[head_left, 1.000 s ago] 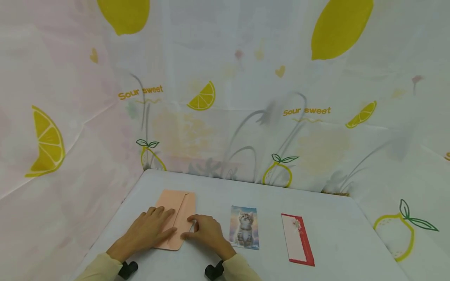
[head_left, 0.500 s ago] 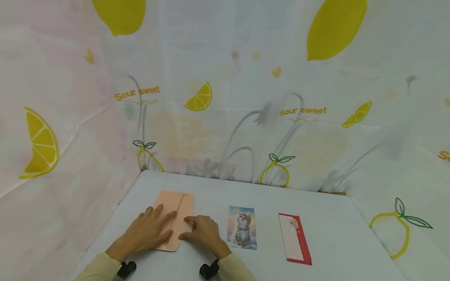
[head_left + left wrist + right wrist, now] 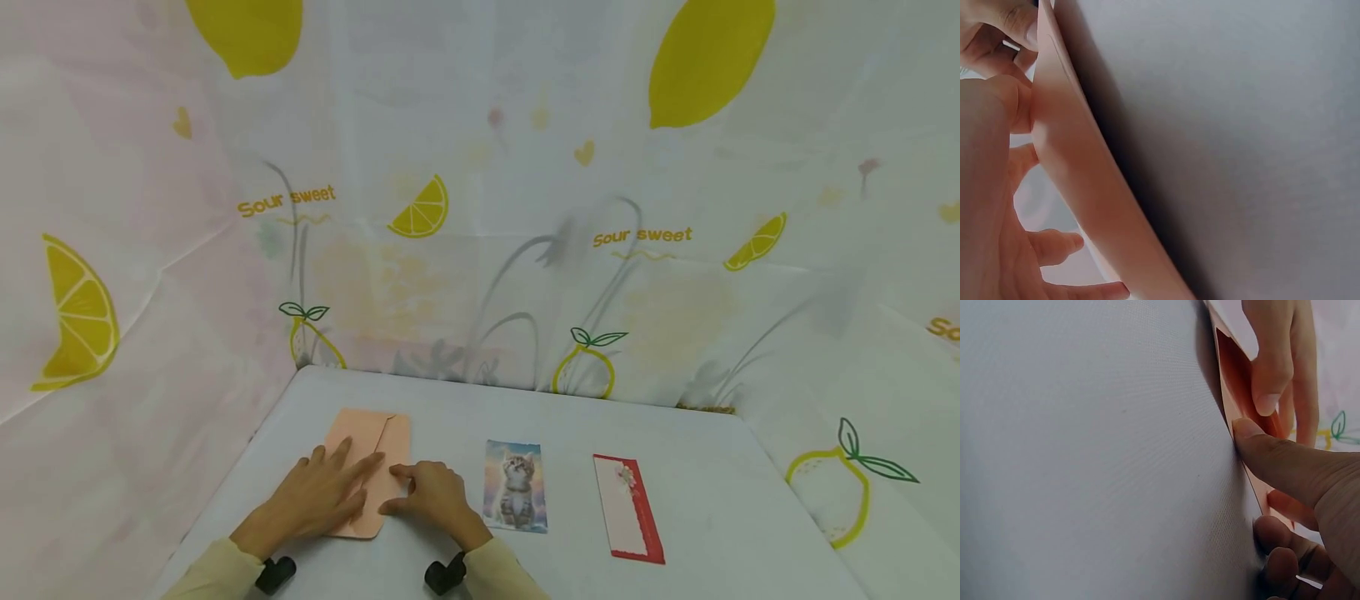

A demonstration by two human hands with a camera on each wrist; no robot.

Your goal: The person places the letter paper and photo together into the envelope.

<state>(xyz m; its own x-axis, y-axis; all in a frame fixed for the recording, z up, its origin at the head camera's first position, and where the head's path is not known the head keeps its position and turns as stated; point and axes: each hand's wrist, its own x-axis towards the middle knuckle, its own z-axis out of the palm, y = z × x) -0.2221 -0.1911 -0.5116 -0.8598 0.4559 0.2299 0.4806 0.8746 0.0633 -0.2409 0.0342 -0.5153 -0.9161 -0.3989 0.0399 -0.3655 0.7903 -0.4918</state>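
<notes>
A peach paper envelope (image 3: pixel 397 435) lies on the left part of the white table, its flap seam running lengthwise. My left hand (image 3: pixel 311 497) rests on its left side with fingers spread. At the right edge, my right hand (image 3: pixel 435 498) holds the envelope between thumb and curled forefinger. In the right wrist view, the right thumb (image 3: pixel 1279 456) presses the envelope's rim beside a gaping, darker opening (image 3: pixel 1235 369); the left thumb (image 3: pixel 1270 387) lies over that gap. The left wrist view shows the envelope (image 3: pixel 1079 162) edge-on, its near side slightly raised above the table.
Right of the envelope lies a kitten picture card (image 3: pixel 516 487). Farther right is a white-and-red card (image 3: pixel 628 510) with a small flower. A lemon-printed cloth (image 3: pixel 465 283) hangs around the white table (image 3: pixel 720 500). Black wrist cameras (image 3: pixel 446 575) sit below both hands.
The right forefinger has shifted slightly onto the envelope's right side, whose edge sat higher a second ago. The left hand stays on the envelope. The whole head view has drifted a little.
</notes>
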